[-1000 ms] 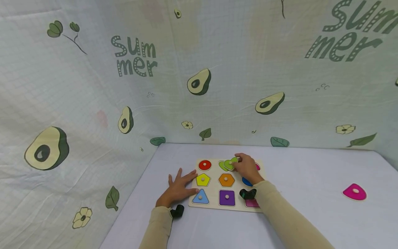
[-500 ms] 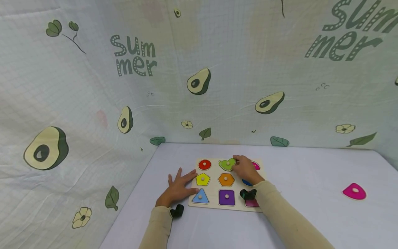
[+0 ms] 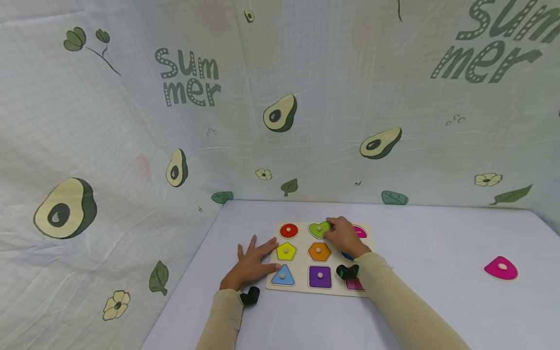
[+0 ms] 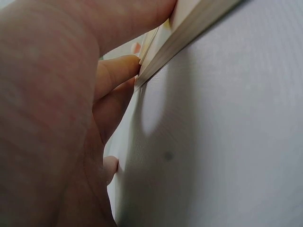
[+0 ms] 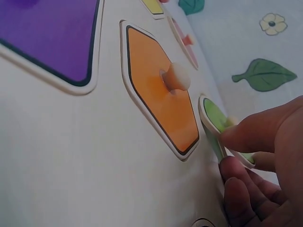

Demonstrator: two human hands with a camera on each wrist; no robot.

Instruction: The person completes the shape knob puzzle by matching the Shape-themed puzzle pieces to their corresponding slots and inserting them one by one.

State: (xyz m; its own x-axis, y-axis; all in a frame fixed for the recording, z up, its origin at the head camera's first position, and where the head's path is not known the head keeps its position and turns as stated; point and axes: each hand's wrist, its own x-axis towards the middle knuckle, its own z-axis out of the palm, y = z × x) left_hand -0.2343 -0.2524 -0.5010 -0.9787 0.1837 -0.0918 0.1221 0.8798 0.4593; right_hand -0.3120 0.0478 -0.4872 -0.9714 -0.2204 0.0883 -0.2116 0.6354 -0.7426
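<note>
My right hand (image 3: 344, 236) pinches the right edge of a green heart puzzle piece (image 3: 316, 231) over its green recess on the wooden peg puzzle board (image 3: 302, 277). In the right wrist view the heart (image 5: 214, 113) is slightly tilted, with the thumb on its face and the fingers at its edge. The left hand (image 3: 249, 268) lies with fingers spread, thumb and index finger touching the board's left edge. Nearby sit a red oval (image 3: 284, 233), a yellow pentagon (image 3: 281, 253) and an orange hexagon (image 3: 314, 253). The right arm partly hides the blue piece or recess.
A loose pink rounded-triangle piece (image 3: 494, 269) with a knob lies far right on the white table (image 3: 428, 243). On the board are a blue triangle (image 3: 280, 280), a purple square (image 3: 320, 283) and a pink recess (image 3: 359, 232). A printed cloth (image 3: 323, 160) hangs behind.
The green heart has moved slightly left and down with my right hand, and now covers its recess almost fully. The left hand stays in place.
</note>
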